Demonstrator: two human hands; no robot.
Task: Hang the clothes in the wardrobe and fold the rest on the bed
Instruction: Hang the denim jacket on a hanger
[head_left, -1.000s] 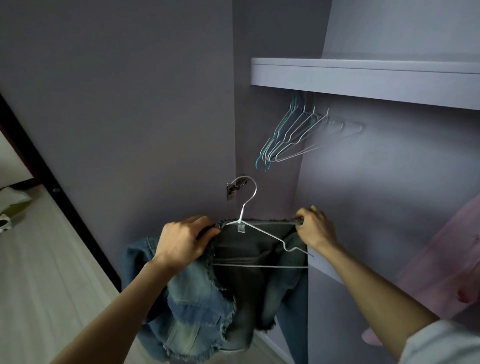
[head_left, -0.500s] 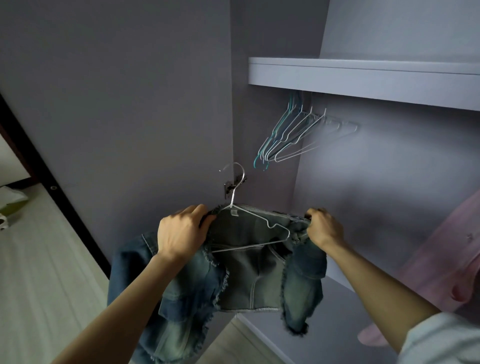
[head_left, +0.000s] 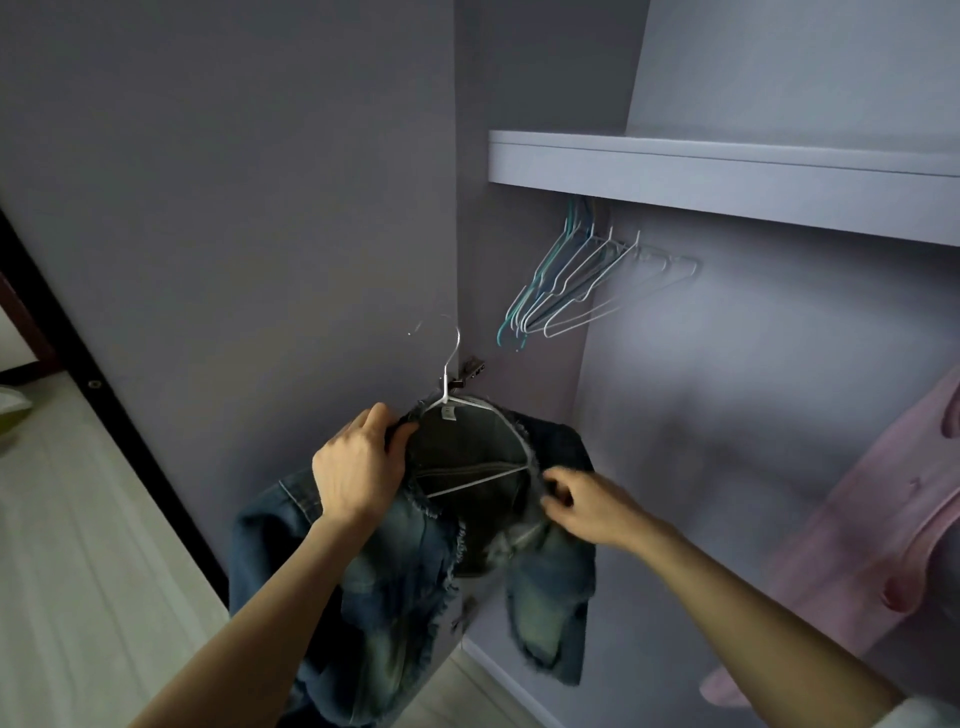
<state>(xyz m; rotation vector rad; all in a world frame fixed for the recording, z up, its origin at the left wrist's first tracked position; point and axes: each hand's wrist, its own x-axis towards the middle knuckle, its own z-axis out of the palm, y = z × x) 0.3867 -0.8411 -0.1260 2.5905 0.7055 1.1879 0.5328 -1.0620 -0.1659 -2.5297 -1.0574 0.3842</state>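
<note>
A frayed blue denim jacket (head_left: 395, 587) hangs on a thin white wire hanger (head_left: 470, 480) in front of the open wardrobe. My left hand (head_left: 358, 470) grips the jacket's left shoulder at the collar, with the hanger's hook sticking up just to its right. My right hand (head_left: 587, 501) pinches the jacket's right front edge by the hanger's lower bar; it is blurred by motion. One sleeve droops at lower left, the other hangs at right.
Several empty wire hangers (head_left: 566, 286) hang bunched under the wardrobe shelf (head_left: 727, 176). A pink garment (head_left: 862, 545) hangs at the right. The open wardrobe door (head_left: 234, 218) stands on the left, with pale floor (head_left: 78, 561) beyond it.
The jacket and hanger have turned, the hook now pointing left. My right hand dropped from the right shoulder to the front edge near the hanger's bar. My left hand kept its grip.
</note>
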